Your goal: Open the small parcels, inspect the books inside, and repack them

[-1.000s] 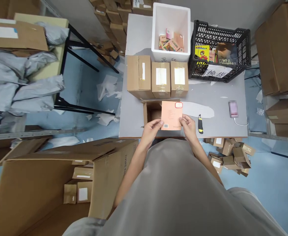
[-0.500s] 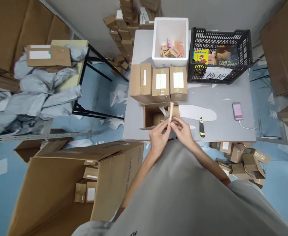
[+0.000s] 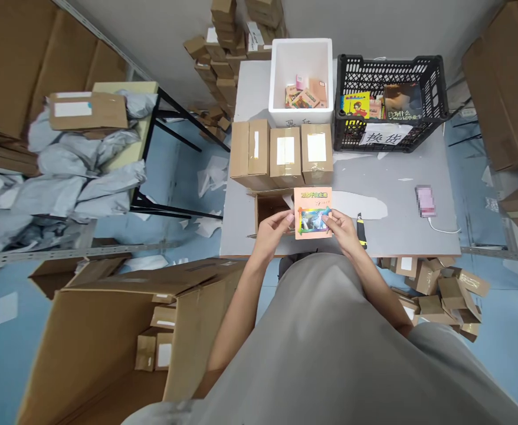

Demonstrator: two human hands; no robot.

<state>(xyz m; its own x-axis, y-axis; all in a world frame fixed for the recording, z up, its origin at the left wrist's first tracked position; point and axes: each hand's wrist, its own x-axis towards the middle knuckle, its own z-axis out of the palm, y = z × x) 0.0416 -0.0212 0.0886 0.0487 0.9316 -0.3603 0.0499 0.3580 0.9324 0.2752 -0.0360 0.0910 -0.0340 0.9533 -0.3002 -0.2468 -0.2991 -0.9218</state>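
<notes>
A small peach-coloured booklet (image 3: 312,202) with a bright picture and lettering on its cover is held upright, its front towards me. My right hand (image 3: 345,232) grips its lower right side, with the thumb over the picture and the fingers partly behind. At the booklet's left edge my left hand (image 3: 268,235) is closed, thumb and fingertips pinched on the border. Just behind, partly covered by the booklet and my left hand, stands an open cardboard box (image 3: 265,208). A black and yellow box cutter (image 3: 361,230) lies to the right of my right hand.
Three taped cartons (image 3: 285,154) stand behind the open box. Beyond them are a white foam box (image 3: 301,115) with booklets and a black crate (image 3: 389,139) with books. A phone (image 3: 426,200) on a cable lies right. A big carton (image 3: 206,330) stands at front left.
The booklet was edge-on between both hands and now faces me with its cover. My hands have moved apart, the left to the left and the right to the right.
</notes>
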